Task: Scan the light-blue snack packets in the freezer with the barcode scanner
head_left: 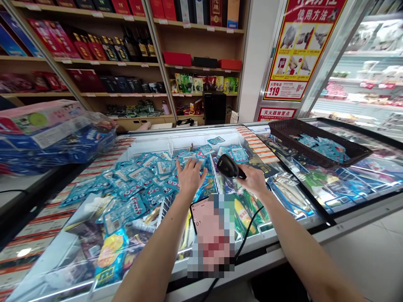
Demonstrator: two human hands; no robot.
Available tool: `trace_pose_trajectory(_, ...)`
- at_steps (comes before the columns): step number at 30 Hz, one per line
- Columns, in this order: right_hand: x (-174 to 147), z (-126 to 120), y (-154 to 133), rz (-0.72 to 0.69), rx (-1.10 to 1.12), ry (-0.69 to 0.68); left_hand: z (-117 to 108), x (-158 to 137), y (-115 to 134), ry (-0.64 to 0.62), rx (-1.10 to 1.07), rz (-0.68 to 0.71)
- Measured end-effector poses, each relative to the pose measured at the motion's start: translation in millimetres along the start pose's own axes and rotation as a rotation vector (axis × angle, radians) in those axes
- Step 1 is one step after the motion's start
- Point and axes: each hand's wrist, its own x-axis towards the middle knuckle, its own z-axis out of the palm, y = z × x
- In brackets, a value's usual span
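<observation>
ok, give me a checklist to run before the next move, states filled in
1. Scanner secure: ok, right grip closed on the black scanner.
2. Left grip holding a packet: cannot tell, spread over the blue packets, contact unclear.
3. Packets in neat order: not ok, scattered and overlapping.
4. Phone readable: not ok, mostly pixelated.
5. Cable clear of phone: cannot tell, pixelation hides part of that area.
6. Brown basket upright: ok, with similar blue packets inside.

2 arms (166, 235), left hand (190, 177) spread, right (253, 180) curled
</observation>
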Motion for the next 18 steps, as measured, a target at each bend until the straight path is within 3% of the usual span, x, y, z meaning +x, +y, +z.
trace_pose_trajectory(11, 5.8, -3.5, -2.6, 0.04, -0.01, 0.015, -11.9, 11.5, 3.2, 0.037, -0.033, -0.038)
trace_pose_trajectory(18, 9.4, -6.5, -1.9, 0.046, -0.025, -0.035, -2.1, 46.9, -7.4, -0.03, -0.034, -0.125)
